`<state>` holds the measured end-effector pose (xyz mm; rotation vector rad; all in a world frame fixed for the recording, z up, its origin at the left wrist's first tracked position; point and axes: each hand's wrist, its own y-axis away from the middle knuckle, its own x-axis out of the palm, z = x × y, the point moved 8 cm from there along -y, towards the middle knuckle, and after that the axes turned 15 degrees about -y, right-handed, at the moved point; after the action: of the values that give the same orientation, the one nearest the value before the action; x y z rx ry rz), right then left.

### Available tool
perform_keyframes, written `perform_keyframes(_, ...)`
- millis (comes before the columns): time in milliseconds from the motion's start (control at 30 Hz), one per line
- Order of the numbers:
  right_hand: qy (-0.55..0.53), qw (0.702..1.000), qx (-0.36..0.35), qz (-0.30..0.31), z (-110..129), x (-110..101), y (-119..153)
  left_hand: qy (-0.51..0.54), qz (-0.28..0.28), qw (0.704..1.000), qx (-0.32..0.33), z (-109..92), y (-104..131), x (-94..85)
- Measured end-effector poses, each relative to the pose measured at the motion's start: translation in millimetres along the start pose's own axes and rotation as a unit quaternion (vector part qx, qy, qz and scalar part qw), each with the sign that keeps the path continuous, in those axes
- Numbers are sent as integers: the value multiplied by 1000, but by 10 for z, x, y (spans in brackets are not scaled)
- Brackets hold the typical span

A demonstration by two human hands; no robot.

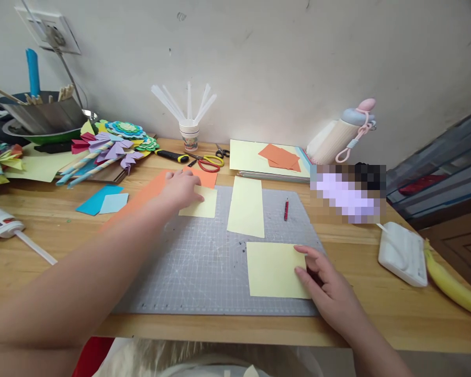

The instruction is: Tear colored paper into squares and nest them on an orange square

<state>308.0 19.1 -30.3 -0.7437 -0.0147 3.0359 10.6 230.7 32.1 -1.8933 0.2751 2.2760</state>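
Note:
My left hand (182, 189) reaches over the small yellow paper (204, 203) and the orange paper (141, 196) at the mat's back left; its fingers are apart and touch the papers. On the right, my right hand (324, 277) has its thumb and fingers spread at the right edge of a yellow sheet (277, 269) lying flat. Between them a tall yellow strip (246, 207) rests on the grey cutting mat (188, 262). A short red pencil (286, 209) lies on the mat's right part.
Behind the mat are scissors (210, 163), a yellow-black cutter (172, 156), a paper cup (189, 137) and a paper stack (243, 157). Blue papers (100, 200) and a glue gun (0, 225) lie left; a white power strip (402, 254) and banana (455, 285) are right.

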Motion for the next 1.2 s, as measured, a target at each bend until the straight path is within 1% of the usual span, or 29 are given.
perform_keyframes(67, -28, 999, -3, 17, 72, 75, 9, 3, -35, 999, 14, -161, 12, -64)
perform_keyframes(100, -37, 999, -5, 24, 112, 113, 9, 8, -46, 998, 33, -287, 30, -89)
perform_keyframes(167, -47, 998, -6, 30, 179, 157, -5, 20, -43, 993, 104, -609, 98, -100)
perform_keyframes(233, -54, 998, 0, 15, 195, 119, -33, 28, -28, 983, 179, -923, 224, -83)
perform_keyframes(267, -67, 998, 8, 1, 178, 64, -50, 28, -23, 978, 208, -1047, 304, -69)
perform_keyframes(333, -116, 992, 29, -42, 88, -114, -83, 23, -15, 969, 246, -1213, 481, -23)
perform_keyframes(433, -196, 969, 71, -133, -149, -457, -118, 15, 2, 961, 277, -1307, 747, 85)
perform_keyframes(500, -216, 955, 92, -181, -292, -633, -140, 14, 4, 959, 283, -1302, 910, 133)
perform_keyframes(567, -219, 951, 103, -193, -371, -705, -177, 15, 4, 958, 287, -1276, 1085, 152)
perform_keyframes(633, -217, 955, 108, -173, -389, -676, -226, 22, 1, 956, 294, -1243, 1298, 144)
perform_keyframes(700, -194, 966, 101, -141, -356, -603, -266, 46, -22, 951, 304, -1207, 1555, 105)
perform_keyframes(733, -162, 973, 88, -136, -320, -584, -276, 53, -38, 949, 308, -1187, 1691, 91)
perform_keyframes(800, -55, 984, 45, -162, -209, -600, -264, 58, -90, 947, 302, -1133, 1956, 73)
perform_keyframes(867, 55, 976, -10, -210, -51, -627, -210, 58, -149, 942, 294, -1085, 2206, 88)
perform_keyframes(900, 87, 969, -36, -227, 32, -618, -177, 64, -184, 939, 285, -1053, 2321, 93)
perform_keyframes(967, 104, 963, -77, -235, 192, -545, -119, 76, -235, 927, 284, -1004, 2525, 119)
perform_keyframes(1033, 92, 964, -109, -226, 361, -425, -64, 113, -252, 922, 273, -911, 2629, 127)
perform_keyframes(1067, 85, 963, -125, -222, 458, -357, -32, 147, -249, 925, 248, -823, 2622, 115)
perform_keyframes(1100, 78, 962, -141, -221, 562, -287, 8, 195, -240, 929, 204, -701, 2576, 97)
perform_keyframes(1133, 72, 958, -162, -223, 675, -215, 59, 253, -228, 930, 138, -541, 2500, 81)
perform_keyframes(1167, 65, 953, -186, -228, 794, -142, 121, 319, -202, 924, 60, -373, 2407, 95)
perform_keyframes(1200, 59, 949, -211, -227, 913, -56, 188, 396, -175, 901, -35, -193, 2322, 139)
